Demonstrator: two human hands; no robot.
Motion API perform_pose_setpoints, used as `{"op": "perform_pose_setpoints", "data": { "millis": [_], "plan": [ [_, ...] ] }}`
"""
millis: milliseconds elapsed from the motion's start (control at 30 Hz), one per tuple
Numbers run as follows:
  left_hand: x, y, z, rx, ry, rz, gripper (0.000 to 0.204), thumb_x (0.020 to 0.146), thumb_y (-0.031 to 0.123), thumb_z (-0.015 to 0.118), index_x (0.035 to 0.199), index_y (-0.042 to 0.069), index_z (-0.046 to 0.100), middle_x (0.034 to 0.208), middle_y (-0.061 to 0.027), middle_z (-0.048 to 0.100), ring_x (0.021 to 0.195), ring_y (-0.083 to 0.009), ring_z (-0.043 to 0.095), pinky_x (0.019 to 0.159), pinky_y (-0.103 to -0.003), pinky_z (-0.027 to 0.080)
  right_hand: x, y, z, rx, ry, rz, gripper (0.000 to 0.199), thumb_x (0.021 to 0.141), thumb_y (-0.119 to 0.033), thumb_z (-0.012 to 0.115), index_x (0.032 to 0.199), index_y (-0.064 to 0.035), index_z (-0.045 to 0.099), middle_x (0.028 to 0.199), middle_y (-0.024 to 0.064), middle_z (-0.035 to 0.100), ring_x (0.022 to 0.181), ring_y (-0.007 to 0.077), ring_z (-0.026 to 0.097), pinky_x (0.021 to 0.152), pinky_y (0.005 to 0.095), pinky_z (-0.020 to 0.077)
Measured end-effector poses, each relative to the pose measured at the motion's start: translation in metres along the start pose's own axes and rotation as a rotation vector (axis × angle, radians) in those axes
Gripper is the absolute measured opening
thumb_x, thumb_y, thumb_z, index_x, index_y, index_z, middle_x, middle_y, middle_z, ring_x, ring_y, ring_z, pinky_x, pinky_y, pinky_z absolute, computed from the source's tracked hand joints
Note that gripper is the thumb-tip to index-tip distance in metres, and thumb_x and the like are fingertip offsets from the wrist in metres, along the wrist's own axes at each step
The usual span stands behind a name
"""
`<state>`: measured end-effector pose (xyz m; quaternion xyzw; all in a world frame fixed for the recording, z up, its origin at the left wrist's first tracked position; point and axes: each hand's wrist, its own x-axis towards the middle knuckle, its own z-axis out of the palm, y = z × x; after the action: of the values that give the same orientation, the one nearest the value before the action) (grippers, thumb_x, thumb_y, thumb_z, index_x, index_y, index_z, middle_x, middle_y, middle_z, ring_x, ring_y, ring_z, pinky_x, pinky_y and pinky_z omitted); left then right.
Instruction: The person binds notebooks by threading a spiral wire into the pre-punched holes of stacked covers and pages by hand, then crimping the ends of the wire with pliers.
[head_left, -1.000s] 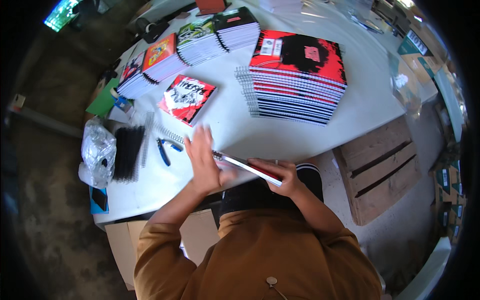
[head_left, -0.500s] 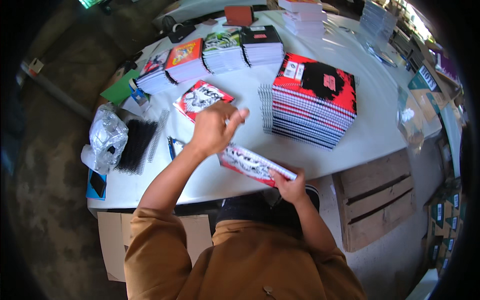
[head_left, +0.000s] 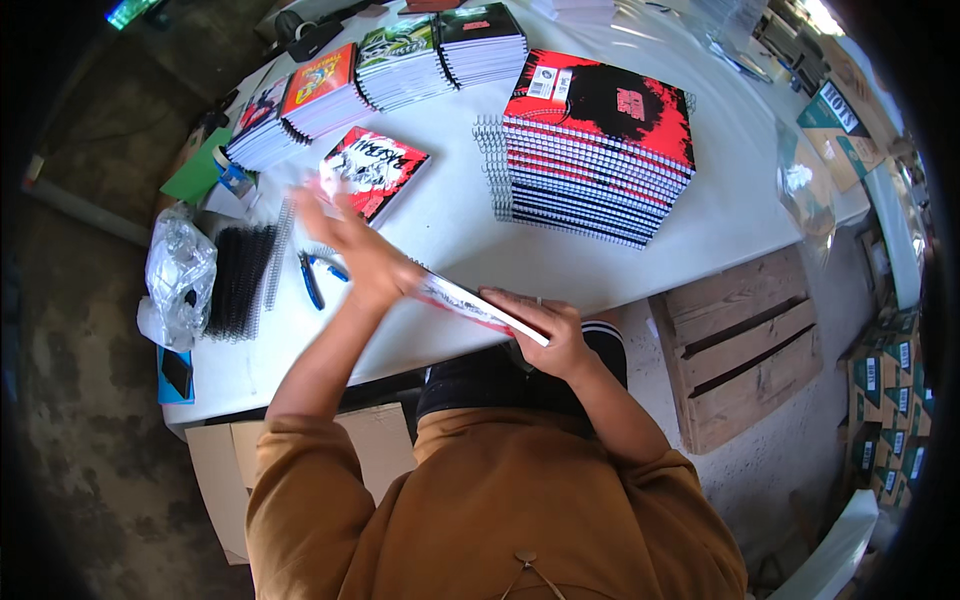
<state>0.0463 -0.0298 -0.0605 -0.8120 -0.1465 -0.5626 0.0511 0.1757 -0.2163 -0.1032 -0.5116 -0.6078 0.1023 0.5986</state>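
Note:
My right hand point(head_left: 552, 328) grips the near right end of a red, white and black notebook point(head_left: 462, 305), thumb and fingers on opposite sides. The notebook is tilted almost edge-on, showing its white page edge and a sliver of patterned cover. At its far left end is my left hand point(head_left: 355, 245), fingers spread and blurred, its heel beside or against the notebook; contact is unclear. Behind those fingers a similar notebook point(head_left: 385, 175) lies flat on the white table point(head_left: 420, 360). To the right stands a tall stack of red and black spiral notebooks point(head_left: 600, 150).
Blue-handled pliers point(head_left: 311, 280) lie left of my hand, beside black spiral wires point(head_left: 240, 280) and a crumpled plastic bag point(head_left: 183, 265). Several notebook stacks point(head_left: 400, 65) line the far side. A wooden pallet point(head_left: 745, 340) is right of the table; cartons point(head_left: 885, 400) stand farther right.
My left hand has gone from curled with the thumb out to spread fingers, shifting left. The held notebook has turned more edge-on, and my right fingers now lie along it. The whole view has shifted.

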Motion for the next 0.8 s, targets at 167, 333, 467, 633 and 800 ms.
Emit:
{"op": "perform_pose_setpoints", "data": {
  "millis": [167, 333, 467, 633, 800],
  "plan": [
    [-0.066, 0.015, -0.024, 0.024, -0.509, 0.386, 0.124, 0.061, 0.087, 0.033, 0.136, -0.011, 0.016, 0.143, -0.0306, 0.000, 0.132, -0.0474, 0.002, 0.102, -0.061, -0.001, -0.002, 0.006, -0.001, -0.021, 0.007, -0.045, 0.037, 0.070, 0.012, 0.057, 0.105, 0.0003, 0.063, 0.104, 0.0124, 0.065, 0.093, 0.0251, 0.064, 0.082, 0.0324, 0.0498],
    [-0.091, -0.007, -0.001, -0.110, -0.331, -0.191, 0.116, 0.064, 0.080, 0.046, 0.138, -0.004, 0.016, 0.144, -0.0282, 0.002, 0.129, -0.0539, 0.000, 0.094, -0.071, -0.003, 0.000, 0.001, 0.014, 0.003, -0.036, -0.076, 0.046, 0.068, 0.008, 0.060, 0.112, -0.0056, 0.060, 0.109, 0.0109, 0.062, 0.095, 0.0258, 0.062, 0.081, 0.0349, 0.0501],
    [-0.100, 0.028, -0.028, 0.068, -0.381, 0.483, 0.106, 0.075, 0.076, 0.036, 0.137, -0.007, 0.011, 0.136, -0.0281, 0.029, 0.125, -0.0490, 0.025, 0.094, -0.072, 0.011, -0.004, 0.007, 0.004, -0.013, -0.012, -0.059, 0.045, 0.068, 0.008, 0.060, 0.112, -0.0058, 0.060, 0.108, 0.0107, 0.062, 0.092, 0.0263, 0.063, 0.079, 0.0340, 0.0504],
    [-0.050, 0.039, -0.002, 0.036, -0.253, 0.039, 0.122, 0.063, 0.081, 0.048, 0.139, -0.006, 0.009, 0.144, -0.0286, 0.007, 0.133, -0.0452, 0.005, 0.106, -0.057, 0.006, -0.008, 0.002, 0.011, -0.013, -0.041, -0.058, 0.045, 0.069, 0.007, 0.060, 0.112, -0.0055, 0.060, 0.106, 0.0117, 0.063, 0.090, 0.0285, 0.063, 0.077, 0.0353, 0.0509],
    [-0.071, 0.063, -0.016, -0.272, -0.282, 0.532, 0.096, 0.074, 0.070, 0.048, 0.133, -0.004, 0.030, 0.138, -0.0240, 0.026, 0.125, -0.0407, 0.027, 0.100, -0.064, 0.013, -0.008, 0.004, 0.004, 0.001, -0.012, -0.019, 0.046, 0.069, 0.006, 0.061, 0.113, -0.0085, 0.060, 0.108, 0.0103, 0.062, 0.087, 0.0275, 0.064, 0.074, 0.0340, 0.0518]
  ]
}}
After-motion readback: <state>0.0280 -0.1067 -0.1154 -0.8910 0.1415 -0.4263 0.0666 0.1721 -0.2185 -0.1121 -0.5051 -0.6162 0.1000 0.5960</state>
